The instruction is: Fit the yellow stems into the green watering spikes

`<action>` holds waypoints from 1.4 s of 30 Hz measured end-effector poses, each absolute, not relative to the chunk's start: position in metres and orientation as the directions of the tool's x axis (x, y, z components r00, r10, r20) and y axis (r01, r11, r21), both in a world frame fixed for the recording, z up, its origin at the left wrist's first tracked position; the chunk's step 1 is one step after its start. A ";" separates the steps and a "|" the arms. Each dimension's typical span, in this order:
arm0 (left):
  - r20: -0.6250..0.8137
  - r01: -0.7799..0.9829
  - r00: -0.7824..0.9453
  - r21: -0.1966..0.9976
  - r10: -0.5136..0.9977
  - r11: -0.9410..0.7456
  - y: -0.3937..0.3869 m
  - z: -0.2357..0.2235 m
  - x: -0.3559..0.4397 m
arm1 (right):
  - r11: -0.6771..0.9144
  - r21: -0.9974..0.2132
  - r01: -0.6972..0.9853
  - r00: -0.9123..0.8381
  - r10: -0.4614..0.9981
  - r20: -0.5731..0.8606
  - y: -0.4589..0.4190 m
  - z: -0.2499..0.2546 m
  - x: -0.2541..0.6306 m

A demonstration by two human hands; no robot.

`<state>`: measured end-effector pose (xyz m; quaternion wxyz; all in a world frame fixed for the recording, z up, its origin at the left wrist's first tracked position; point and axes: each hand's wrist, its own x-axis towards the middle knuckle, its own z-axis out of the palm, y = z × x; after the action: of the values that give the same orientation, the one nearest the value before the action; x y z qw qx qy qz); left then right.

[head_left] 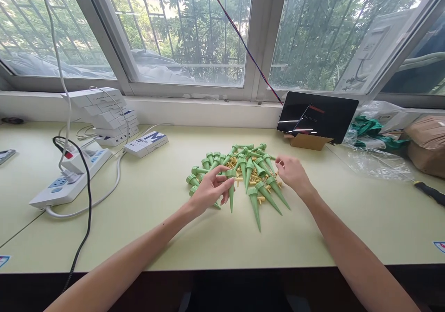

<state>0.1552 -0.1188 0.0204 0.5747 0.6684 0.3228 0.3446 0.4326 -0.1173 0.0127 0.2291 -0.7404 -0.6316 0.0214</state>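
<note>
My left hand (211, 186) is closed on a green plastic watering spike (231, 196), its ribbed cap up and its point down. Beneath and behind it spreads a pile of similar green spikes (249, 169), cone-shaped with ribbed caps. Small yellow plastic pieces (257, 181) lie among them. At the pile's right side is my right hand (291, 172), its fingers curled together. A thin green tip reaches toward those fingers, but I cannot make out what they hold, if anything. Several spikes lie with their points toward me at the near side.
A power strip (73, 180) with cables and stacked white boxes (113, 115) stand at the left. One white box (146, 143) lies apart. Behind the pile a tablet (318, 117) leans on a cardboard stand (309, 141). Plastic bags (378, 159) and a black-handled tool (430, 193) are at the right.
</note>
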 end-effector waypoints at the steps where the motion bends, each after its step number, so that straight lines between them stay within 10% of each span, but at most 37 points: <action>1: 0.089 0.036 0.553 0.991 0.828 -0.130 -0.119 0.020 0.155 | -0.143 -0.335 0.932 0.221 0.952 0.210 -0.117 0.012 0.434; 32: 0.082 0.024 0.546 0.993 0.834 -0.114 -0.120 0.012 0.158 | -0.309 -0.100 0.946 0.299 0.949 -0.097 -0.119 0.010 0.430; 42: 0.100 0.018 0.525 0.992 0.845 -0.128 -0.120 0.010 0.159 | -0.107 -0.393 0.913 0.230 0.931 0.282 -0.121 0.015 0.425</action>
<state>0.1592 -0.1195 0.0096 0.5731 0.6588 0.3276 0.3608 0.4254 -0.1208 0.0151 0.2492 -0.7437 -0.6201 0.0182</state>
